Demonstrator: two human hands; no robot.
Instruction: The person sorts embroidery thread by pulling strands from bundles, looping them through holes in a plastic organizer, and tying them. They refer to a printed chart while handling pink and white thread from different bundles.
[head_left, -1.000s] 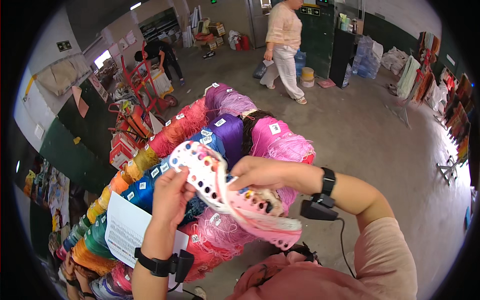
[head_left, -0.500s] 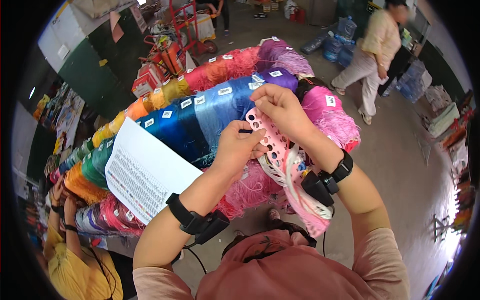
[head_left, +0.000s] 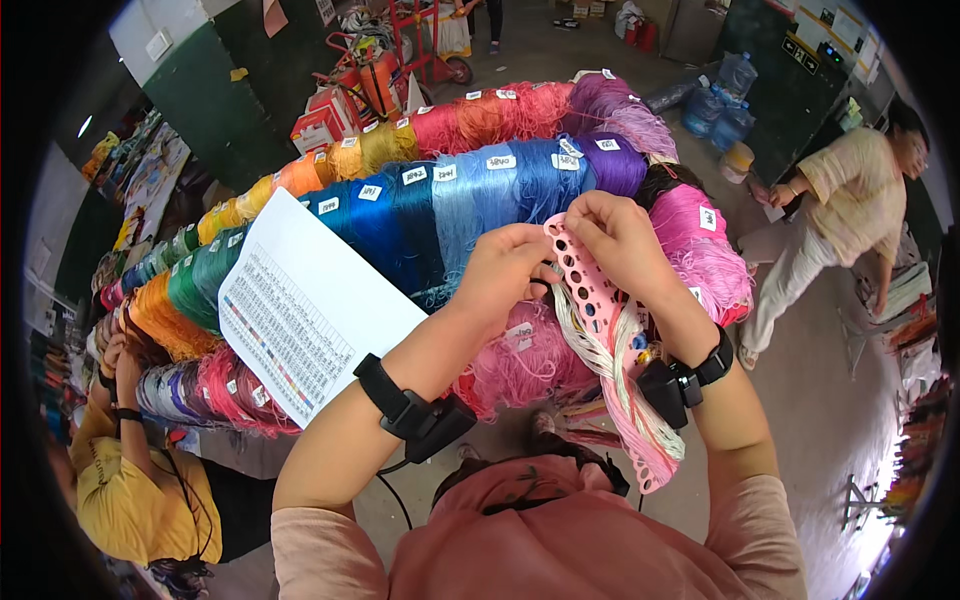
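A long pink card with rows of punched holes (head_left: 583,290) hangs at a slant before me. Bundles of white, cream and pink thread (head_left: 622,385) trail down from it. My right hand (head_left: 622,240) pinches the card's upper end between thumb and fingers. At the card's upper left edge is my left hand (head_left: 508,268), fingers curled together. A small dark loop, perhaps thread, shows by its lower fingers; what it grips is mostly hidden. Behind and under both hands lie rows of coloured thread hanks, blue (head_left: 480,190) and pink (head_left: 525,350) among them, with white labels.
A white printed sheet (head_left: 310,310) lies across the hanks at left. A person in yellow (head_left: 150,490) works at the lower left; another in a light shirt (head_left: 850,200) is at right. Water bottles (head_left: 722,105) and a red hand truck (head_left: 425,45) stand behind.
My left hand has shifted from over the card's holes to its upper left edge. The view has moved, and the person at right has come nearer and further right.
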